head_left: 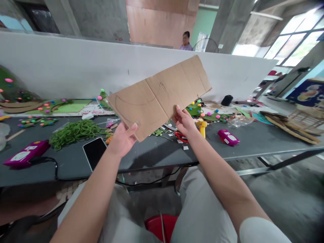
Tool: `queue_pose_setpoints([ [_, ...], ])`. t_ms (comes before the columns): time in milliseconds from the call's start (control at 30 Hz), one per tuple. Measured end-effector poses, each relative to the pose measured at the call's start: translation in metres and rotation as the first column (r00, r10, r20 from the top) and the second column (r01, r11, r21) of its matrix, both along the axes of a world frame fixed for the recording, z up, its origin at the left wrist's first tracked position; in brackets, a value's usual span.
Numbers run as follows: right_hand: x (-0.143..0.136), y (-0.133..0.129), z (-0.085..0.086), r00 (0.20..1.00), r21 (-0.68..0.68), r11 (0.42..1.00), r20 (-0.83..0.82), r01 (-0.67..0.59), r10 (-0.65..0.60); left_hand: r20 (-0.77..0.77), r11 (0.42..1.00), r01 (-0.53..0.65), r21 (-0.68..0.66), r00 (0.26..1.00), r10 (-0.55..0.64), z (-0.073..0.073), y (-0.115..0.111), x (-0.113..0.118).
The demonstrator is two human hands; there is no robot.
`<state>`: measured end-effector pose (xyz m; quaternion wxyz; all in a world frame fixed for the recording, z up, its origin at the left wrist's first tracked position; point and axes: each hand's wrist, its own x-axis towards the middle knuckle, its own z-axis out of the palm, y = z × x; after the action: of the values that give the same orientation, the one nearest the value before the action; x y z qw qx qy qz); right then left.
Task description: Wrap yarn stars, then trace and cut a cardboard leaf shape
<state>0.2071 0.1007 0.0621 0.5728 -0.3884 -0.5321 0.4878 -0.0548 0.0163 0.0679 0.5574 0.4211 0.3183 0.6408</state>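
Observation:
A creased piece of brown cardboard (159,96) with curved pencil lines is held up above the grey table, tilted so its right end is higher. My left hand (124,138) pinches its lower left edge, thumb on the front face. My right hand (183,121) grips the lower edge right of the middle fold, thumb in front. The other fingers of both hands are partly hidden behind the sheet. Below the cardboard lie red-handled scissors (181,136) and small paper scraps. A yellow glue gun (201,127) stands just right of my right hand.
On the grey table (152,160) are green yarn (76,131), a phone (94,152), a purple device (26,153) with a black cable and another purple device (228,137). Green pieces with coloured pompoms line the white partition (76,67). Behind it is a person (186,42).

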Motion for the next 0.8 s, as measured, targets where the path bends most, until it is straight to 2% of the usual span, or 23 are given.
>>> queue_pose_setpoints([
  [33, 0.002, -0.002, 0.001, 0.999, 0.017, 1.000, 0.048, -0.004, 0.003, 0.036, 0.997, -0.077, 0.005, 0.996, 0.077, -0.001, 0.000, 0.012],
  [100, 0.011, -0.008, -0.001, 0.981, 0.042, 0.999, 0.193, -0.016, 0.008, 0.082, 0.988, -0.155, 0.004, 0.985, 0.155, -0.003, 0.004, 0.024],
  [167, 0.028, -0.012, -0.008, 0.920, 0.016, 0.999, 0.391, -0.040, 0.030, 0.126, 0.974, -0.227, 0.001, 0.966, 0.225, -0.005, 0.012, 0.021],
  [267, 0.057, -0.012, -0.024, 0.716, -0.097, 0.995, 0.694, -0.009, 0.075, 0.170, 0.949, -0.315, -0.024, 0.934, 0.314, -0.008, 0.025, 0.000],
  [367, 0.076, -0.011, -0.037, 0.492, -0.167, 0.984, 0.863, 0.062, 0.116, 0.183, 0.928, -0.370, -0.044, 0.910, 0.371, -0.010, 0.031, -0.016],
  [433, 0.080, -0.011, -0.038, 0.376, -0.137, 0.982, 0.923, 0.130, 0.079, 0.182, 0.917, -0.395, -0.055, 0.899, 0.398, -0.011, 0.032, -0.018],
  [500, 0.078, -0.012, -0.036, 0.294, -0.081, 0.983, 0.955, 0.166, 0.029, 0.175, 0.915, -0.399, -0.064, 0.898, 0.404, -0.011, 0.031, -0.015],
  [667, 0.067, -0.013, -0.034, 0.189, -0.023, 0.993, 0.982, 0.113, 0.001, 0.158, 0.926, -0.371, -0.072, 0.912, 0.378, -0.012, 0.027, -0.007],
  [800, 0.070, -0.009, -0.037, 0.088, -0.006, 0.976, 0.996, 0.215, -0.013, 0.160, 0.929, -0.363, -0.078, 0.915, 0.371, -0.017, 0.025, -0.001],
])
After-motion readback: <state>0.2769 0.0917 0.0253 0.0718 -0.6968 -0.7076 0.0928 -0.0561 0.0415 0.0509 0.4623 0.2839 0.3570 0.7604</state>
